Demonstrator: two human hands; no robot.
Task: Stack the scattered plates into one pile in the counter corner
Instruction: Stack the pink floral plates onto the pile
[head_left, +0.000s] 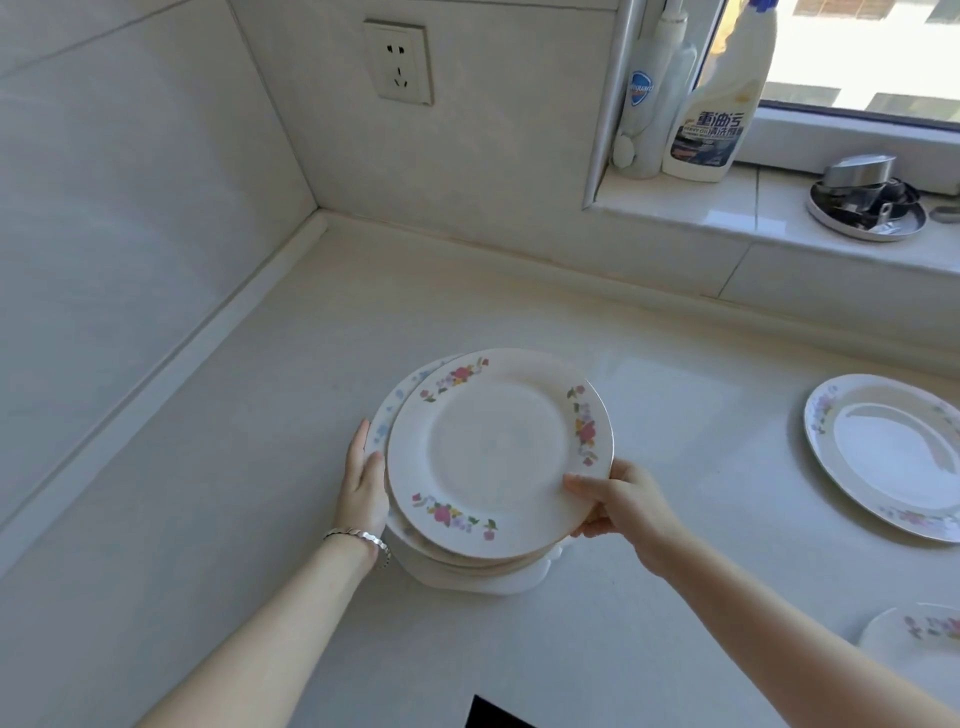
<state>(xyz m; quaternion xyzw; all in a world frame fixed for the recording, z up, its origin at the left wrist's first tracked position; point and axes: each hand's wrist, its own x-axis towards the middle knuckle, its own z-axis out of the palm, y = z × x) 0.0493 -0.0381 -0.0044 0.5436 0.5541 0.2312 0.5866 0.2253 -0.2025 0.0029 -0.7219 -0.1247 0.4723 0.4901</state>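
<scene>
The pile (467, 571) stands in the middle of the counter (649, 395), several plates deep on a thicker white base, and it is not yet square. The top plate (498, 447), rimmed with pink flowers, sits shifted to the right of the blue-flowered plate (387, 410) beneath it, whose far-left rim shows past it. The right hand (618, 499) pinches the top plate at its near-right rim, thumb on top and fingers curled under. The left hand (363, 483) lies with straight fingers against the pile's left side, steadying it rather than gripping, as far as can be seen. So the gathering seems partly done: most plates are together, and this one looks to be just landing or being nudged into line. Two things are left. A loose plate (893, 457) lies flat well apart at the right, and a second loose plate (914, 639) shows at the near right, cut off by the picture's edge. The pile itself also stands well short of the corner (324, 221) at the far left, where the two walls meet, so it probably has to be shifted there. On the window sill at the far right stand a spray bottle (722, 104) and a metal dish (865, 208).
</scene>
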